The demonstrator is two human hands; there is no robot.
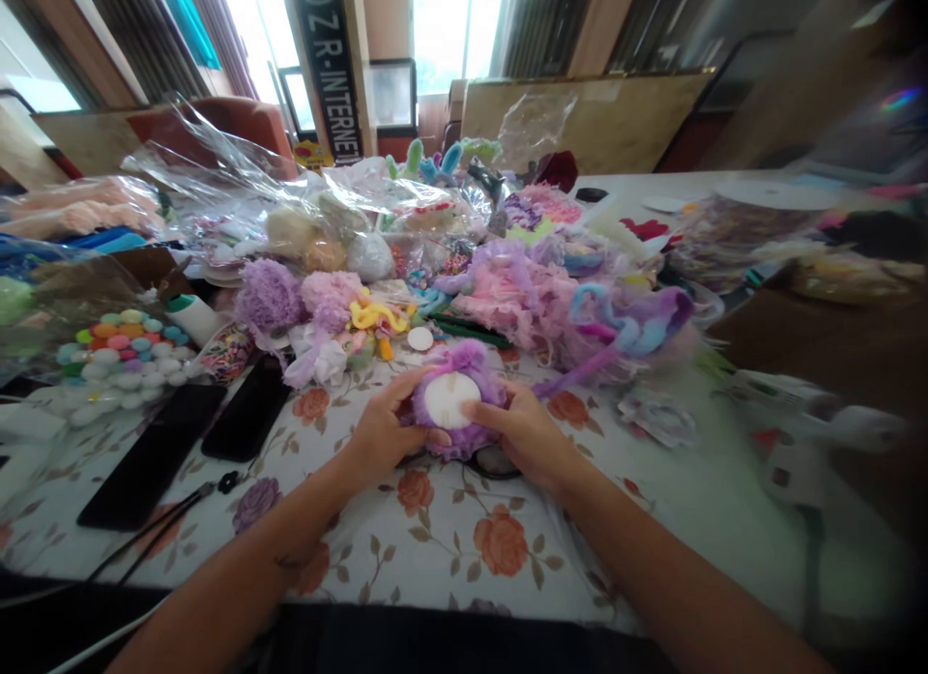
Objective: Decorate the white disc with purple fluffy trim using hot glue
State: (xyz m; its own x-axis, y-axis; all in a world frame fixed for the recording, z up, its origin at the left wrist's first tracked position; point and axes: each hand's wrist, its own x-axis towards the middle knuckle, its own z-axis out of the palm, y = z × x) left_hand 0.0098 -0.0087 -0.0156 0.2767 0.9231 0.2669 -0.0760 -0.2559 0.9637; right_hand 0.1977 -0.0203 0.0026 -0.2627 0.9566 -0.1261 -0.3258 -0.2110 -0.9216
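Between my two hands is a fluffy purple craft piece (475,360) with a round white disc (446,400) on the side facing me. My left hand (384,423) grips its left edge, fingers curled behind and thumb along the bottom. On the other side my right hand (529,427) holds the right edge, its thumb pressed on the white disc. A pair of dark-rimmed glasses (494,463) lies on the flowered tablecloth (435,548) just below the piece, partly hidden by it. A small white disc (420,339) rests on the cloth beyond my left hand.
Two black phones (152,452) lie at left, near a bag of coloured pompoms (120,350). Purple yarn (270,295), pink fluffy material (507,292) and plastic bags (391,190) are heaped behind my hands. A white glue gun (797,461) stands at right beside a cardboard box (819,336).
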